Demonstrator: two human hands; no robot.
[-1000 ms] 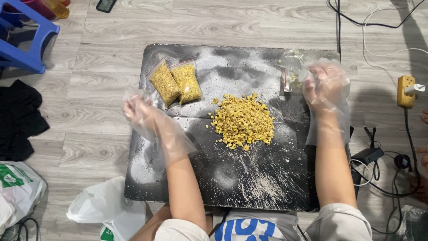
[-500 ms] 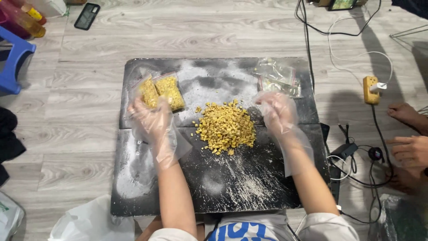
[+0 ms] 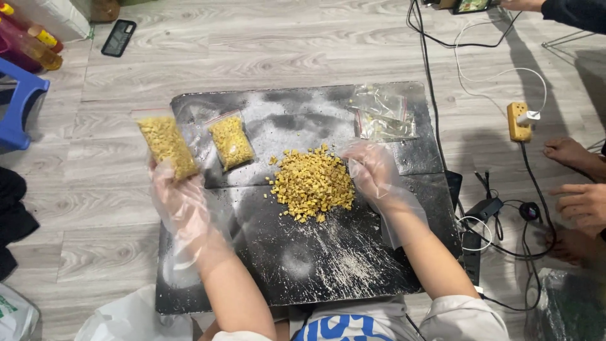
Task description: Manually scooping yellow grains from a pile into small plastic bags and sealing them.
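A pile of small yellow pieces (image 3: 312, 183) lies in the middle of a black floury board (image 3: 315, 265) on the floor. My left hand (image 3: 180, 199), in a clear plastic glove, holds up a small clear zip bag filled with yellow pieces (image 3: 167, 145) over the board's left edge. A second filled bag (image 3: 231, 142) lies flat on the board just right of it. My right hand (image 3: 372, 173), also gloved, rests at the right side of the pile, fingers touching the pieces. Empty clear zip bags (image 3: 382, 113) lie at the board's far right corner.
Cables, a yellow power strip (image 3: 517, 121) and a black adapter (image 3: 485, 208) run along the right. Another person's hand (image 3: 584, 205) and foot (image 3: 571, 155) are at the right edge. A phone (image 3: 118, 36), bottles (image 3: 31, 41) and a blue stool (image 3: 19, 107) sit far left.
My left hand has picked up one filled bag from the board and lifted it to the left. My right hand has come down from the empty bags to the pile's right side.
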